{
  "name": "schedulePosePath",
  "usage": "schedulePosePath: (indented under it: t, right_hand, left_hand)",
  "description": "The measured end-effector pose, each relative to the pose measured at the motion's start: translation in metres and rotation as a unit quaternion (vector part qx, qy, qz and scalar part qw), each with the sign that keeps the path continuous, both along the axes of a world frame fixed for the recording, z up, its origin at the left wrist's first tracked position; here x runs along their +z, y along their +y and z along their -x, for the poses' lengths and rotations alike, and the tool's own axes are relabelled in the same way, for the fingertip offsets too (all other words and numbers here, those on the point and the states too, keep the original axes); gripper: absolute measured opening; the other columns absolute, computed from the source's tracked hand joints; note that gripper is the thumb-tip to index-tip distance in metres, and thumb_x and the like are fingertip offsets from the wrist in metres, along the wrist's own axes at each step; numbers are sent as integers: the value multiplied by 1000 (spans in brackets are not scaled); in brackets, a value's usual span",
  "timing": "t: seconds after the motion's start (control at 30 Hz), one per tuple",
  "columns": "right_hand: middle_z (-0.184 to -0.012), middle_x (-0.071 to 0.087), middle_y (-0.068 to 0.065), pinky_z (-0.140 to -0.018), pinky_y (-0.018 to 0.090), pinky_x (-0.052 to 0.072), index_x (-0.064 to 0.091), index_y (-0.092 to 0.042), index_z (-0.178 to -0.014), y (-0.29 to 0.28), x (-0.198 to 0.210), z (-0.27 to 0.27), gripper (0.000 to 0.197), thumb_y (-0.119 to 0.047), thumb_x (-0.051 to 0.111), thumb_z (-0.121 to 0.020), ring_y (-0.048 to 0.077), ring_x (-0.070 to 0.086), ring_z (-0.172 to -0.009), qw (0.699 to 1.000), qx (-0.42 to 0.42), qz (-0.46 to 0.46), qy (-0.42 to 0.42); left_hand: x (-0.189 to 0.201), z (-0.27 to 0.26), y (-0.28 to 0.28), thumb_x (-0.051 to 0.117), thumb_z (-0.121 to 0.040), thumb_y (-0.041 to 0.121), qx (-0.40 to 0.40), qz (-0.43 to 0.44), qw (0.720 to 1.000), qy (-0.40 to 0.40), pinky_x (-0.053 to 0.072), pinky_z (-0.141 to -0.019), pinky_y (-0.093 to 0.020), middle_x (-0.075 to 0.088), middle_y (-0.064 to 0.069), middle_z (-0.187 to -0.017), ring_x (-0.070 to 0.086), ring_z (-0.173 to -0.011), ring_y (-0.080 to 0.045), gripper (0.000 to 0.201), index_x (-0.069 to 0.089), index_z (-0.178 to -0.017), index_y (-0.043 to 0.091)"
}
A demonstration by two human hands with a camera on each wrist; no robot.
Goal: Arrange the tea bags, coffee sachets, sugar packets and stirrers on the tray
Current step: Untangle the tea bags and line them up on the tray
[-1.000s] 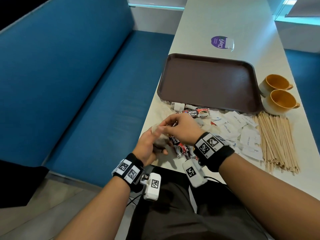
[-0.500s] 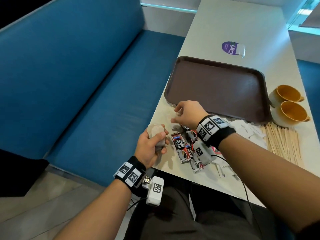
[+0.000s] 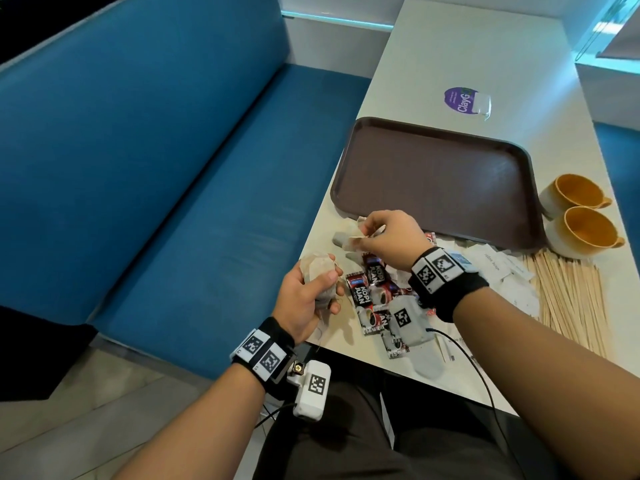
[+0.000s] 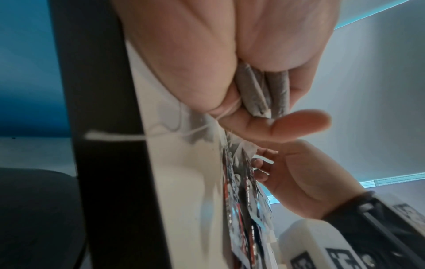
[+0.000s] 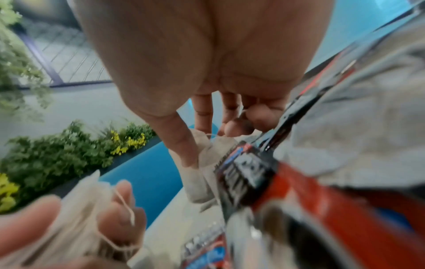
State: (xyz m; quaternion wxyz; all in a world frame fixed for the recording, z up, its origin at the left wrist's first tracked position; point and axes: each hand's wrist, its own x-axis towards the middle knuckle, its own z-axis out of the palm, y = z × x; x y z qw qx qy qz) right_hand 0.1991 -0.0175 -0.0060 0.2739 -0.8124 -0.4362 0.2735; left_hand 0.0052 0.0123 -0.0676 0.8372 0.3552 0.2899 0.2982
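My left hand (image 3: 323, 289) grips a bunch of grey-white tea bags (image 3: 317, 270) at the table's near-left edge; the left wrist view shows the bags (image 4: 264, 91) pressed between palm and fingers, strings trailing. My right hand (image 3: 367, 232) pinches another tea bag (image 3: 353, 239) in front of the brown tray (image 3: 436, 181), which has nothing on it. In the right wrist view the thumb and fingers close on this tea bag (image 5: 207, 151). Red-black coffee sachets (image 3: 367, 289) lie under my right wrist. White sugar packets (image 3: 495, 266) and wooden stirrers (image 3: 568, 299) lie to the right.
Two yellow-lined cups (image 3: 585, 220) lie on their sides right of the tray. A purple sticker (image 3: 464, 100) is on the table beyond it. A blue bench seat (image 3: 207, 202) runs along the left. A cable (image 3: 478, 372) hangs off the near table edge.
My right hand left the left hand, reached forward to the pile by the tray's near edge and pinched another tea bag. The left hand keeps its bunch.
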Motion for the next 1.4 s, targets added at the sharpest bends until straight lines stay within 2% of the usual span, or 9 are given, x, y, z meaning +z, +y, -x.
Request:
schedulePosePath:
  t: [0.13, 0.27, 0.5, 0.73, 0.87, 0.97, 1.13, 1.27, 1.4]
  right_hand:
    - [-65, 66, -5, -48, 14, 41, 68, -11, -81, -12, 3, -5, 32, -27, 94, -70, 1, 54, -50, 988, -41, -64, 136]
    - [-80, 72, 16, -65, 29, 54, 68, -2, -91, -19, 5, -9, 25, -12, 88, -78, 14, 64, -68, 975, -43, -109, 189]
    - [-82, 69, 13, -62, 28, 57, 70, 2, -95, -33, 11, 4, 11, -4, 75, -87, 23, 66, -70, 938, 0, -106, 331]
    - [-88, 79, 7, -78, 31, 60, 79, -11, -96, -43, 9, 25, 10, -17, 78, -89, 20, 71, -75, 975, 86, -40, 203]
    - [-91, 79, 7, -72, 13, 54, 80, -10, -97, -51, 11, 36, 9, -15, 77, -90, 5, 69, -75, 973, 75, -43, 214]
    - [-85, 79, -1, -70, 13, 52, 81, -15, -95, -51, 6, 42, 7, -19, 76, -91, -1, 66, -72, 981, 19, -62, 181]
    - [-78, 76, -11, -61, 13, 50, 82, -29, -96, -51, 1, 43, 8, -31, 75, -91, -1, 65, -64, 992, -4, -48, 114]
    - [-87, 78, -8, -69, 26, 59, 82, -32, -97, -53, 5, 44, 8, -31, 76, -90, 11, 70, -69, 991, 13, -51, 124]
    - [-93, 79, -1, -65, 32, 63, 81, -18, -103, -57, 8, 41, 12, -20, 74, -94, 25, 74, -69, 975, -11, -78, 206]
  left_hand:
    - [0, -1, 1, 67, -86, 7, -4, -1, 1000, 7, 47, -45, -28, 60, -12, -93, 59, -70, -24, 38, 53, -122, 4]
    - [1, -2, 1, 68, -89, 13, -5, 0, 1000, 23, 48, -45, -28, 60, -11, -94, 59, -71, -24, 41, 52, -125, 4]
    - [5, -4, 0, 60, -101, 19, 4, 8, 999, 52, 48, -44, -27, 65, -15, -97, 61, -69, -23, 28, 56, -124, 4]
    - [9, -5, -3, 41, -109, 14, 17, 22, 997, 66, 55, -48, -30, 77, -9, -89, 72, -69, -20, 23, 63, -109, 9]
    - [9, -5, -3, 44, -107, 8, 4, 31, 996, 79, 59, -54, -35, 74, -12, -89, 73, -72, -24, 21, 64, -100, 13]
    - [12, -5, -4, 44, -109, 26, -8, 30, 997, 76, 57, -51, -36, 73, -19, -92, 71, -69, -30, 26, 64, -105, 10]
    - [12, -3, -3, 47, -93, 62, -33, 35, 997, 63, 57, -56, -36, 71, -27, -99, 70, -77, -33, 72, 65, -122, -3]
    - [16, -1, -3, 61, -93, 36, -42, 35, 997, 60, 55, -54, -33, 73, -13, -83, 69, -67, -26, 39, 63, -117, 5]
    - [18, -3, -3, 52, -103, 14, -25, 45, 997, 66, 55, -47, -30, 75, -13, -85, 72, -66, -25, 14, 64, -106, 10]
